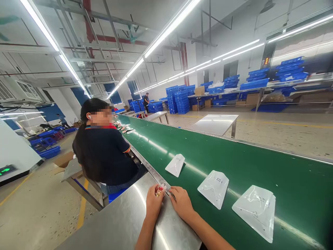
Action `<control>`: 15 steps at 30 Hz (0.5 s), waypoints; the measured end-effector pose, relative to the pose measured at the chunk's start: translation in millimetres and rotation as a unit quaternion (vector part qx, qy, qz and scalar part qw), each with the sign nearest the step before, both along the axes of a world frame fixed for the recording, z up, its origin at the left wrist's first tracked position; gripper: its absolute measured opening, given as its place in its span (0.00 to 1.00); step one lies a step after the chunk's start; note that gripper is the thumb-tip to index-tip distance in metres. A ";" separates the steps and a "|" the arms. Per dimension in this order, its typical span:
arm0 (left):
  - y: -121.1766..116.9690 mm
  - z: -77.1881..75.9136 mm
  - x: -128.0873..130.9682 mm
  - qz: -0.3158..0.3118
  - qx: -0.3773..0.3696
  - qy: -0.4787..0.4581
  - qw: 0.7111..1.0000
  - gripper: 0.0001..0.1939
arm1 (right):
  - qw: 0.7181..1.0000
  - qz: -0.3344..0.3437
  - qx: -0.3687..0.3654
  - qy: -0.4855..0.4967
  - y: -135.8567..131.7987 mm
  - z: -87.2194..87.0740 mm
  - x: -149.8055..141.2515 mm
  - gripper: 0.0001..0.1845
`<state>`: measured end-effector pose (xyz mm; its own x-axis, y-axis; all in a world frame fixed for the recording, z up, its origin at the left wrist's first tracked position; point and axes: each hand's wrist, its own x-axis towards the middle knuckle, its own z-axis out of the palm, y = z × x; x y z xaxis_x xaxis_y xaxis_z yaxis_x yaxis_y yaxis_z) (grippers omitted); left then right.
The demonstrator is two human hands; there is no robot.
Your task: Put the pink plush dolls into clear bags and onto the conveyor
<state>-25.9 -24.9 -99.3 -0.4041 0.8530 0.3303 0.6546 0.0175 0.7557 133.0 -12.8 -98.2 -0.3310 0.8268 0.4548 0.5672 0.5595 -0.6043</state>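
My left hand (154, 202) rests on the steel worktable (122, 222), its fingers closed round a small red and yellow item (159, 190) at the table's far edge. My right hand (181, 202) lies close beside it at the rim of the green conveyor belt (234, 156), fingers curled, pinching a clear wrapper I can barely make out. Three white translucent pouches lie on the belt to the right: one far (175, 165), one middle (213, 188), one near (256, 211).
A seated co-worker in a dark shirt (104, 156) faces away at the table just ahead on the left. More small items lie further up the belt (127, 130). Steel tables (217, 124) and stacked blue crates (179, 99) stand across the aisle.
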 end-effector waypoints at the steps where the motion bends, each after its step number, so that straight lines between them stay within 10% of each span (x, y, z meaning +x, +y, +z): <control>1: 0.0 -1.2 -0.4 0.003 -0.004 -0.013 1.000 0.25 | 1.000 -0.005 0.004 0.003 -0.9 -1.0 -2.8 0.13; 15: -0.8 -9.5 -15.1 -0.001 -0.043 -0.109 0.993 0.25 | 0.999 0.007 0.018 0.026 -13.9 -3.1 -25.9 0.18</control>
<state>-41.0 -25.7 -108.8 -0.4562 0.8751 0.1612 0.4760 0.0870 0.8751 107.1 -26.7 -101.3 -0.3164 0.8052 0.5015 0.5277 0.5887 -0.6124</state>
